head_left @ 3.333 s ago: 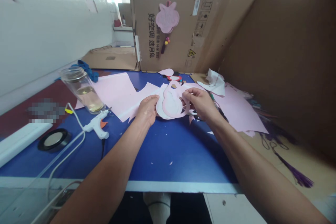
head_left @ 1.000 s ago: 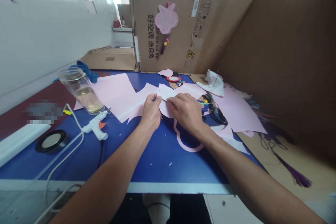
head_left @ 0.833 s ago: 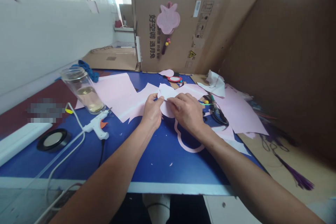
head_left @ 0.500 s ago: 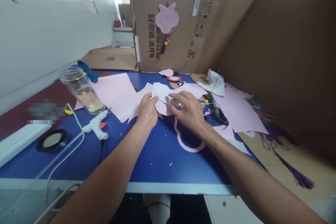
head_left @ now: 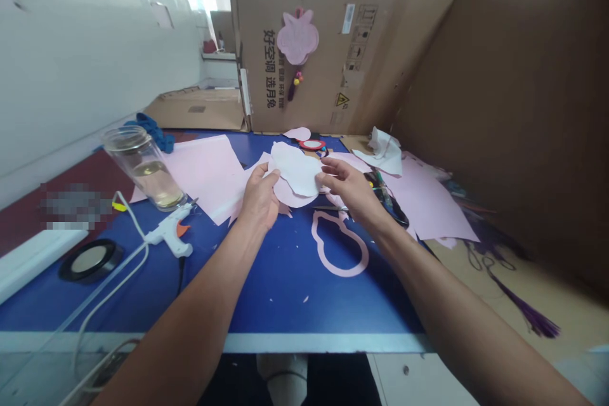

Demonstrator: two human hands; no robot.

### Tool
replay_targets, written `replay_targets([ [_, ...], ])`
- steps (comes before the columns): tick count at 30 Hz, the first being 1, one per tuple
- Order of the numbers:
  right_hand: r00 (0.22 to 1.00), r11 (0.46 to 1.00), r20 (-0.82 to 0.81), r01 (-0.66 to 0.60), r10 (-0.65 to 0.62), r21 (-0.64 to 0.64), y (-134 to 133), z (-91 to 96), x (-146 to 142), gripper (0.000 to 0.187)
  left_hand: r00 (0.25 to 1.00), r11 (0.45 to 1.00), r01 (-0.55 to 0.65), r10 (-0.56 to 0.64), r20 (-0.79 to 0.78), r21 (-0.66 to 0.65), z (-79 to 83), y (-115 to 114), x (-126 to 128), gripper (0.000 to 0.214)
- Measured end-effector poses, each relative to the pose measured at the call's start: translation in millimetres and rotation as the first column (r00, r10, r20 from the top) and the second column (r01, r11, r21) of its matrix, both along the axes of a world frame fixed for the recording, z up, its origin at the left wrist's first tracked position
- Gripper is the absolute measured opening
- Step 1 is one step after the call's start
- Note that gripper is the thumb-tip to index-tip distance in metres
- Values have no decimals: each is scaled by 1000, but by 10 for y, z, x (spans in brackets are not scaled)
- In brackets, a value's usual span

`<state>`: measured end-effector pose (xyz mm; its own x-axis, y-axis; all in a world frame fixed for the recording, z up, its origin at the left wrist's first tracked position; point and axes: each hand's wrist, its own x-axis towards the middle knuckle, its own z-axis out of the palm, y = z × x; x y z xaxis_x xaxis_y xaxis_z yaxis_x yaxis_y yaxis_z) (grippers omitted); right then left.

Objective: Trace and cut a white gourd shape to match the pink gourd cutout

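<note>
Here, a person's left hand (head_left: 259,200) and right hand (head_left: 349,188) lift a rounded white cutout (head_left: 295,169) layered on a pink cutout (head_left: 288,195) just above a blue tabletop (head_left: 280,292), the pair held between the hands. The left hand cups the stack from below at its left edge, fingers curled up behind it and thumb hidden. The right hand comes in from the other side, its fingertips (head_left: 326,173) pinching the stack's right edge, though the exact contact is hard to see. Just below the grip, a pink gourd-shaped outline (head_left: 340,246) lies flat on the table, and a pair of scissors (head_left: 387,208) sits beside the right hand. Loose pink paper sheets (head_left: 204,174) spread out beyond the left hand, with more pink paper (head_left: 428,203) past the right. Farther left of the grip stand a glass jar (head_left: 140,168) holding yellowish liquid and a white glue gun (head_left: 170,235). Ahead of the hands, a pink ornament (head_left: 297,38) hangs on an upright cardboard sheet (head_left: 371,32).
</note>
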<state>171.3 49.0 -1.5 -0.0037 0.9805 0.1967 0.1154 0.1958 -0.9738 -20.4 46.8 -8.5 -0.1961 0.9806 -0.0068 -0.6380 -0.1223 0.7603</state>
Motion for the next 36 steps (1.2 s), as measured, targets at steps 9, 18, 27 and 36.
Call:
replay_targets([
  [9,996,999,-86,-27,25,-23,-7,28,-34,35,998,1000,-5,6,-68,29,-41,-9,19,23],
  [18,999,998,-25,-33,32,-59,-62,93,-98,24,994,999,-32,30,-104,-19,-67,3,-23,40],
  [27,993,993,-114,-35,22,-110,-58,61,-70,26,994,998,-32,27,-105,-45,-98,5,-20,35],
  [36,952,984,-296,30,-81,-173,70,12,36,35,991,986,-25,3,-136,-165,-151,2,-32,17],
])
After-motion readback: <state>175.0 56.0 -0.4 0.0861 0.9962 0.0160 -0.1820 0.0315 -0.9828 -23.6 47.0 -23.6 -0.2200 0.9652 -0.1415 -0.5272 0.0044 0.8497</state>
